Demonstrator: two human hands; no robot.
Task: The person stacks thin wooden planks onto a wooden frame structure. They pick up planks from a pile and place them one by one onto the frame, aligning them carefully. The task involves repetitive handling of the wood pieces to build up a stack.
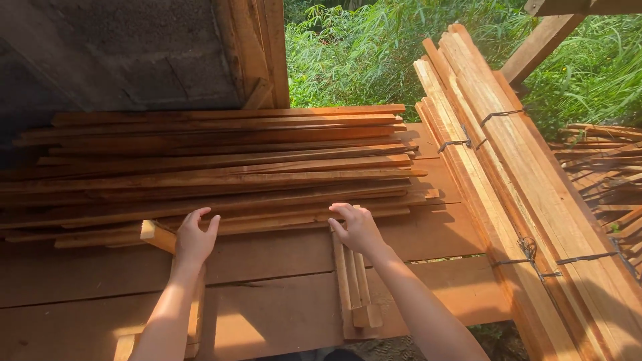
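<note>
Head view, looking down on a wooden bench (281,314) w/ both arms stretched forward. Left hand (194,239) is spread, fingers apart, palm down on the near edge of a pile of thin wood slats (214,170); nothing gripped that I can see. Just left of it, touching the thumb side, sits a short wood block (156,235), tilted. Right hand (358,227) also spread flat, fingers resting on the pile's front edge, not clamped on anything. Under its wrist, a few short slats (354,287) lie lengthwise toward the person, poking past the bench's near edge.

The pile runs left to right across the bench, many layers, ends uneven. No boxes or bins here; only holders are wire ties (461,142) binding a bundle of long boards (508,187) that leans along the right side, w/ a 2nd tie lower down. Behind: dark wall (120,53), green bushes (361,53), more loose slats far right (602,167).
</note>
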